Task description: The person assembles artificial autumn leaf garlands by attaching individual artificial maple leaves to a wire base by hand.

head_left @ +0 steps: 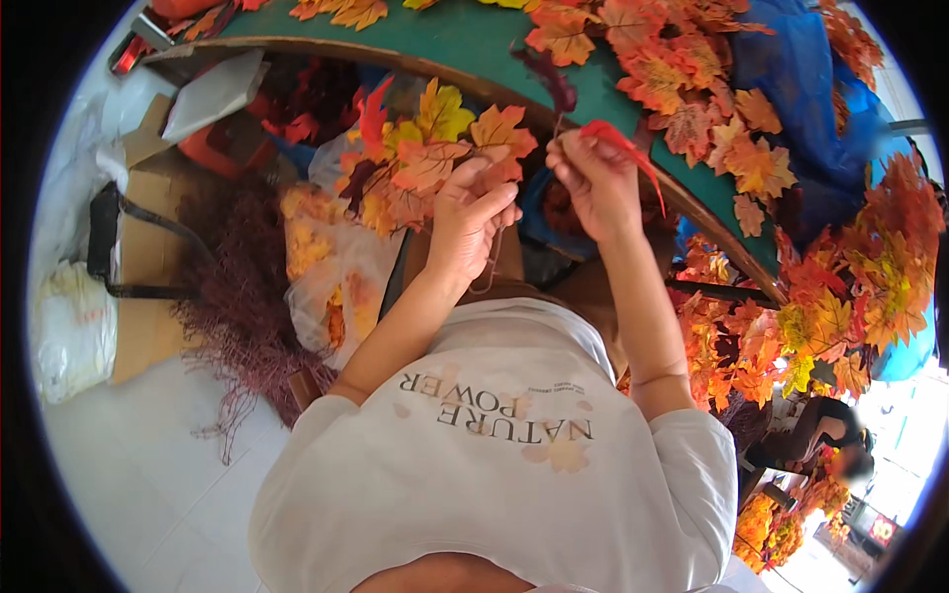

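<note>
My left hand (470, 219) is closed around the thin brown stem of an artificial maple leaf branch (427, 163), and the stem's end hangs below my fist. Its leaves are orange, yellow and red, with a dark purple one among them, and they fan out to the left of the hand and beyond it. My right hand (598, 188) is a little to the right, its thumb and fingers pinched together. A long red leaf (628, 148) sticks out of that pinch. Just beyond the fingertips a dark maroon leaf (554, 84) rises on a thin stem, apparently held there too.
A green tabletop (445, 44) with a wooden edge curves ahead, piled with orange maple leaves (672, 59) and blue plastic (806, 99). Purple twigs (242, 267) and a clear bag of leaves (331, 267) lie left. Leaf bunches (860, 287) hang right; another person (835, 435) is beyond.
</note>
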`<state>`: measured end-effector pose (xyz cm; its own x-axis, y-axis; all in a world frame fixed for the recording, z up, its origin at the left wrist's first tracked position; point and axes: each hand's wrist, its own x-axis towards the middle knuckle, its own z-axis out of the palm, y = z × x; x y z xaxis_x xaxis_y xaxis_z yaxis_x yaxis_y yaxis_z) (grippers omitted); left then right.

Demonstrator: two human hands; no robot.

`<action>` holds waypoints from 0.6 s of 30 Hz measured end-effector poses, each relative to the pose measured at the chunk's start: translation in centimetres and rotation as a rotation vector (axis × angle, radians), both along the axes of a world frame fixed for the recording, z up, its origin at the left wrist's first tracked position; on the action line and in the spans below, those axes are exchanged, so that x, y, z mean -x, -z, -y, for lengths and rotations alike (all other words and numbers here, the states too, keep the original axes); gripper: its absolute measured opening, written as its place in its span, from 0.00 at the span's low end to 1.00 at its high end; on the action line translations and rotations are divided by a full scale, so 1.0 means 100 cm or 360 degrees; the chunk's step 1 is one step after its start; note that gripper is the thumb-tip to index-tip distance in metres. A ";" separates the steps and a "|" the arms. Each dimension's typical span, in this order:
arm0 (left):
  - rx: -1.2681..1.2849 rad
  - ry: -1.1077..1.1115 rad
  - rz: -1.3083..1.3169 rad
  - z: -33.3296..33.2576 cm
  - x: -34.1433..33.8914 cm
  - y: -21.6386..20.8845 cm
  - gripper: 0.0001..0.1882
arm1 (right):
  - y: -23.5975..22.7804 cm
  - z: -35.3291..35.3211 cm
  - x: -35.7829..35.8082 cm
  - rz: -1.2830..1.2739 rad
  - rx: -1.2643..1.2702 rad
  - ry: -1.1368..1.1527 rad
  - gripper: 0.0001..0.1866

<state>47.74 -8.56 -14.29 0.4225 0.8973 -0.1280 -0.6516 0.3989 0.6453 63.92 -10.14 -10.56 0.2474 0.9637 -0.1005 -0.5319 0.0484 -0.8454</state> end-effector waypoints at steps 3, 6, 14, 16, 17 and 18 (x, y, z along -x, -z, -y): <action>-0.0054 -0.0058 -0.0027 0.008 0.005 -0.001 0.23 | 0.036 0.014 0.025 -0.0199 0.0099 -0.0036 0.06; -0.0082 -0.0088 -0.0097 0.013 0.003 -0.001 0.23 | 0.044 0.022 0.038 -0.0269 0.0072 0.0087 0.09; -0.0169 -0.0112 -0.0177 0.012 0.002 0.005 0.23 | 0.052 0.024 0.049 -0.0480 0.0098 0.0106 0.08; -0.0161 -0.0105 -0.0177 0.010 0.001 0.007 0.23 | 0.055 0.022 0.047 -0.0533 0.0121 0.0046 0.07; -0.0159 -0.0096 -0.0173 0.009 0.001 0.008 0.24 | 0.057 0.022 0.046 -0.0535 0.0126 0.0044 0.07; -0.0155 -0.0097 -0.0176 0.009 0.001 0.009 0.24 | 0.059 0.021 0.045 -0.0537 0.0125 0.0031 0.06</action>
<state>47.66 -9.47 -15.17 0.3553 0.9312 -0.0816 -0.5955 0.2927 0.7481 59.37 -12.28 -16.43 0.2058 0.9452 -0.2534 -0.7819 0.0031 -0.6234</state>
